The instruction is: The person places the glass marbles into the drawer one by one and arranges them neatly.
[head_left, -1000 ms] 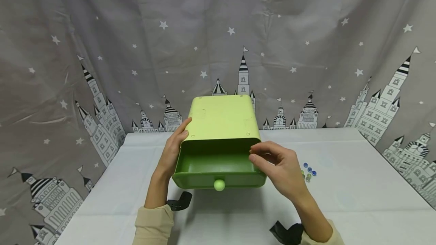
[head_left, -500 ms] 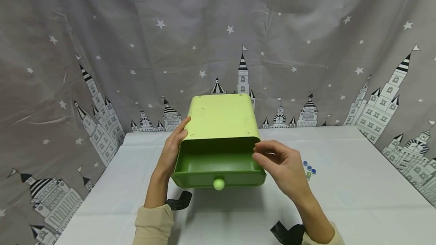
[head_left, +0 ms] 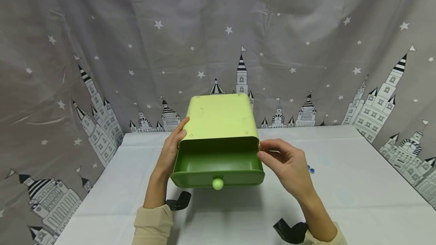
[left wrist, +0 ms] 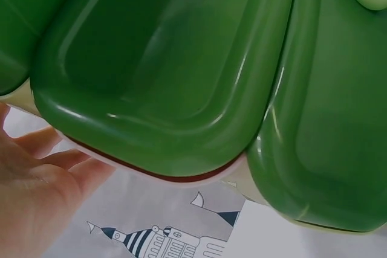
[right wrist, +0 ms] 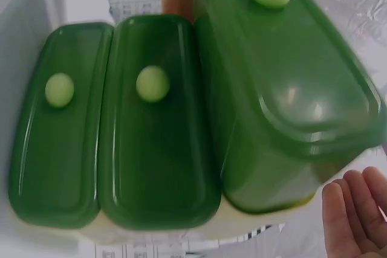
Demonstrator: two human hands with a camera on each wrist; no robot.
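Cabinet (head_left: 221,118) stands between the left and right edges of the desk (head_left: 357,184), top drawer (head_left: 243,178) out; its overhang could tip it forward should our left hand (head_left: 170,149), straight-fingered against its side, slacken. Our right hand (head_left: 288,166), loosely bent, seemingly holding nothing, could knock the beads (head_left: 312,170) beside it rightward.
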